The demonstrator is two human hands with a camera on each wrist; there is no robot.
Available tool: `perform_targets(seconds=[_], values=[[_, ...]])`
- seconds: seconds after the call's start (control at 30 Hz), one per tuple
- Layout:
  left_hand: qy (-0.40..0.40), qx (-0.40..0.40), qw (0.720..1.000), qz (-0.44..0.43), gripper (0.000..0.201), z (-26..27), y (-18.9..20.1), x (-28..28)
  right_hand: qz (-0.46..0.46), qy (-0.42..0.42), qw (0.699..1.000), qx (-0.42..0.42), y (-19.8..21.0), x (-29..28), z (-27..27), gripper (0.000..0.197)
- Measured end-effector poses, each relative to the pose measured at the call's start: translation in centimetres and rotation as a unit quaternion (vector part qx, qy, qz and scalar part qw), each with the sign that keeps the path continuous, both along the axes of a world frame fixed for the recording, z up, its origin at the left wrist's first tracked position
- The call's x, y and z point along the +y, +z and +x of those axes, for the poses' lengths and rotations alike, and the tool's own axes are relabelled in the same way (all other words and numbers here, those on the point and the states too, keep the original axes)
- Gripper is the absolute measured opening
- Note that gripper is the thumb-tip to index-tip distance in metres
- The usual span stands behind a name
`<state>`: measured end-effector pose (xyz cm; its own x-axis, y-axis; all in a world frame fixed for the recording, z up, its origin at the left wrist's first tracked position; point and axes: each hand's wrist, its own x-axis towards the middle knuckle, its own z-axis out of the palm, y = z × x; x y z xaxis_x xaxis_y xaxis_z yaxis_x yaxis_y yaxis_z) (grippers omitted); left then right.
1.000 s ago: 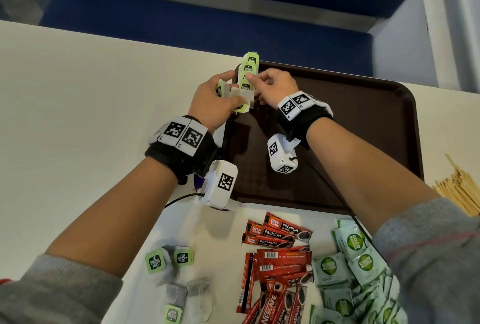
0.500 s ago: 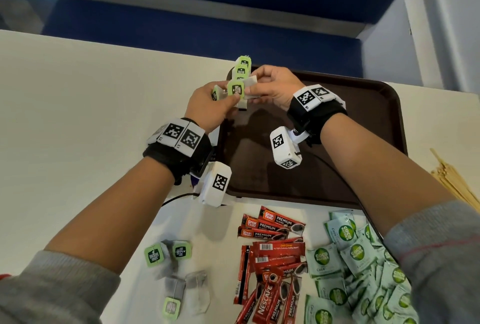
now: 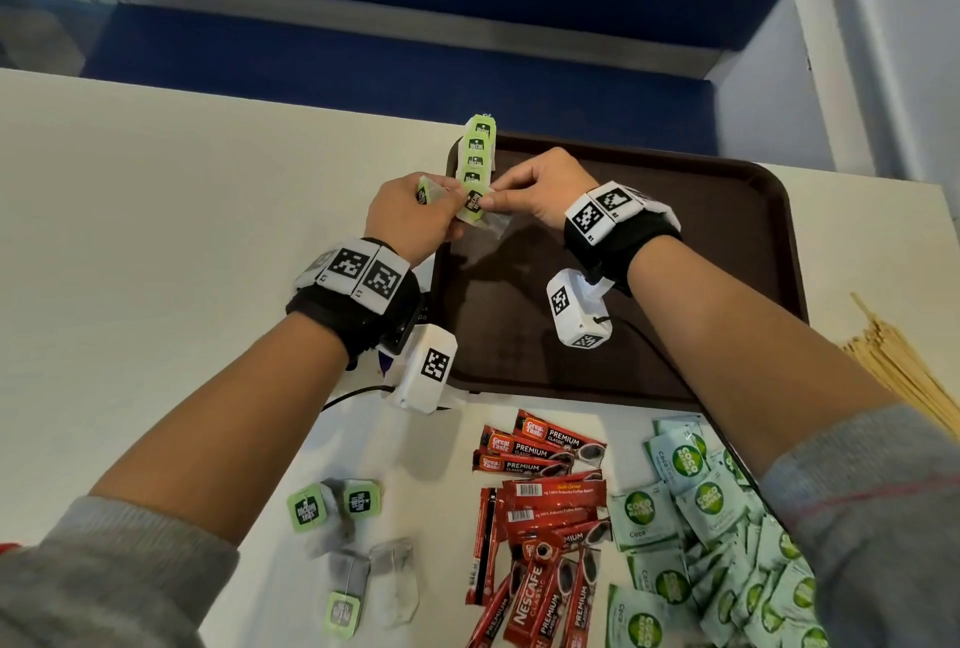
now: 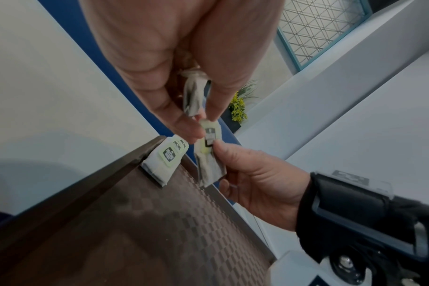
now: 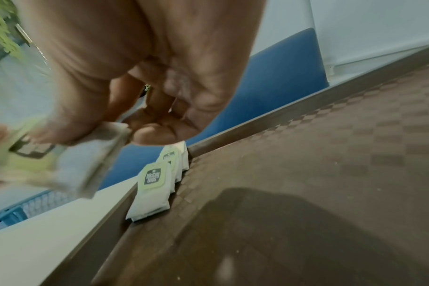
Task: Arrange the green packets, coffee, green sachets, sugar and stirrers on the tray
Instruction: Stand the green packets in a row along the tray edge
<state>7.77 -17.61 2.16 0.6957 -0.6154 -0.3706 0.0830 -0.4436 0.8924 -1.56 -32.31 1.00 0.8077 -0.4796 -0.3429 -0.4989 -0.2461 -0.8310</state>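
Early going: only a short row of green-tagged white tea packets [image 3: 477, 154] leans along the far-left rim of the brown plastic tray [image 3: 727, 252], while left hand [image 3: 410, 216] and right hand [image 3: 540, 187] both pinch another packet [image 3: 474, 208] above it; red coffee sticks [image 3: 540, 502], green sachets [image 3: 701, 517] and wooden stirrers [image 3: 904, 372] wait on the near surface

The head view is bright and evenly lit, sharp in the middle, with straight lines bowing toward the edges. Soft shadows of both arms fall on the tray [image 3: 727, 242], so the light probably comes from above. The left wrist view is dimmer, the left hand [image 4: 159, 63] close and soft, the far background bent by the wide lens. The right wrist view is blurred: the tea bag [image 5: 59, 154] smears, and the right hand [image 5: 140, 63] is out of focus.
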Motion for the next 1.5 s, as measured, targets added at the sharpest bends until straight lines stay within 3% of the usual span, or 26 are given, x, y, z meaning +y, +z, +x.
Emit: perform_targets(seconds=[0.13, 0.27, 0.57, 0.8, 1.0, 1.5], values=[[0.023, 0.036, 0.999, -0.007, 0.019, 0.4, 0.1, -0.1, -0.034, -0.06, 0.997, 0.027, -1.7, -0.3, 0.3, 0.013], [0.028, 0.068, 0.997, -0.016, 0.027, 0.6, 0.5, -0.1, 0.008, -0.129, 0.99, 0.056, -3.5, 0.4, 0.9, 0.01], [0.029, 0.068, 0.997, -0.019, 0.029, 0.8, 0.2, 0.0, -0.045, -0.135, 0.985, 0.102, -4.8, 1.2, 2.1, 0.02], [0.029, 0.07, 0.997, -0.022, 0.023, 1.0, -0.1, 0.2, -0.026, -0.175, 0.977, 0.123, -5.2, 1.6, 2.5, 0.019], [0.025, 0.075, 0.997, -0.026, 0.023, 1.1, -0.3, 0.2, 0.031, -0.201, 0.975, 0.09, -5.1, 2.0, 2.6, 0.022], [0.023, 0.081, 0.996, -0.019, 0.029, 1.1, -1.1, -0.1, 0.031, -0.216, 0.972, 0.09, -4.5, 2.6, 2.5, 0.018]])
